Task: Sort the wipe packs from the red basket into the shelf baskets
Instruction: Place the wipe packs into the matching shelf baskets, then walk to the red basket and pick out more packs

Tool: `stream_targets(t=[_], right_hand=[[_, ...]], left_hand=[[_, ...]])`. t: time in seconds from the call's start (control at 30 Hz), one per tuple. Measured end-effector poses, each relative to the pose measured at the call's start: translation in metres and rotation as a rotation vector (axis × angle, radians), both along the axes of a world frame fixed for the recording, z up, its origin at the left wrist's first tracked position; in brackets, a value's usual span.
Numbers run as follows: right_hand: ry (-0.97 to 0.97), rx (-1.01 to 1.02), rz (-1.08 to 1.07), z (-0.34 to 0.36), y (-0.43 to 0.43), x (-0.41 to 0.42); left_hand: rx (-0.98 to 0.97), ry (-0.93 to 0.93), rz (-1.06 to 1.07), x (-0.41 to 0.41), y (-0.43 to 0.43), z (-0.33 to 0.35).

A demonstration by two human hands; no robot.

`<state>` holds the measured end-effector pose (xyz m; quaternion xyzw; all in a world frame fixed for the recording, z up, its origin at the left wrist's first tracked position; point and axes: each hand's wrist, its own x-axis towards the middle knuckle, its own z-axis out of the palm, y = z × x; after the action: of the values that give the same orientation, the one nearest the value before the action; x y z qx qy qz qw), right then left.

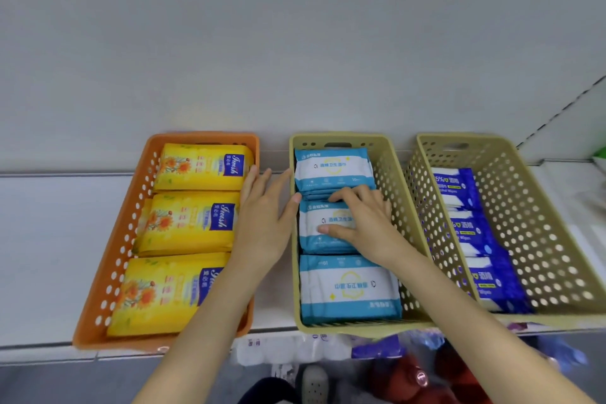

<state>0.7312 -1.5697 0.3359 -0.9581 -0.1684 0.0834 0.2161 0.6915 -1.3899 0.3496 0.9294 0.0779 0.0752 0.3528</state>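
Reaching into the middle beige basket (pixel 296 289), the person's right hand (pixel 360 223) grips the middle wipe pack (pixel 313 229). Its fingers are curled over the pack's far edge and its thumb lies across the printed face. This white and light-blue pack sits inside the middle beige basket between two like it, the rear pack (pixel 331 169) towards the basket's back wall and the front pack (pixel 347 289) towards its near wall, each on top of a stack.

The left hand (pixel 262 223) lies just left of the middle beige basket, fingers straight and slightly spread, holding nothing. Its thumb tip touches that basket's left rim.

Left of the middle beige basket, past the left hand, stands an orange basket (pixel 108 259) with three stacks of yellow packs (pixel 193 223) in a row. Right of the middle beige basket is a second beige basket (pixel 531 223), with dark-blue packs (pixel 475 233) lined along its left wall. All three baskets rest on a white shelf (pixel 42 256). Below the middle beige basket's near wall, under the shelf edge, a red shape (pixel 452 377) shows, too blurred to make out.
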Motion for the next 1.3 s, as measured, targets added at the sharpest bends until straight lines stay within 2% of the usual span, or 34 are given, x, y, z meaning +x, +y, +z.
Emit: stream_targets(t=[0.17, 0.23, 0.3, 0.37, 0.43, 0.57, 0.7, 0.8, 0.93, 1.1, 1.3], right_hand=[[-0.084, -0.023, 0.028, 0.01, -0.002, -0.008], [-0.165, 0.143, 0.068, 0.024, -0.008, -0.014], [-0.138, 0.387, 0.091, 0.042, -0.007, -0.024], [-0.1, 0.569, 0.127, 0.061, 0.008, -0.043], [-0.054, 0.686, 0.202, 0.073, 0.035, -0.073], [0.105, 0.835, 0.428, 0.066, 0.108, -0.15], [0.306, 0.781, 0.569, 0.024, 0.182, -0.233], [0.484, 0.662, 0.547, -0.025, 0.23, -0.285], [0.665, 0.459, 0.549, -0.09, 0.299, -0.328], [0.633, 0.204, 0.703, -0.124, 0.404, -0.366], [0.657, 0.21, 0.759, -0.116, 0.518, -0.396]], left_hand=[[-0.093, -0.047, 0.08, -0.004, -0.002, 0.014], [-0.112, -0.146, 0.128, -0.015, -0.004, 0.026], [-0.162, -0.247, 0.145, -0.034, -0.004, 0.039], [-0.331, -0.314, 0.194, -0.062, 0.001, 0.049], [-0.457, -0.364, 0.305, -0.098, 0.009, 0.054], [-0.545, -0.419, 0.64, -0.183, 0.04, 0.039], [-0.587, -0.321, 0.847, -0.275, 0.085, -0.006], [-0.607, -0.133, 0.989, -0.345, 0.121, -0.061], [-0.751, 0.016, 1.185, -0.435, 0.182, -0.12], [-0.757, 0.058, 1.362, -0.54, 0.286, -0.143], [-0.794, -0.052, 1.551, -0.606, 0.357, -0.133]])
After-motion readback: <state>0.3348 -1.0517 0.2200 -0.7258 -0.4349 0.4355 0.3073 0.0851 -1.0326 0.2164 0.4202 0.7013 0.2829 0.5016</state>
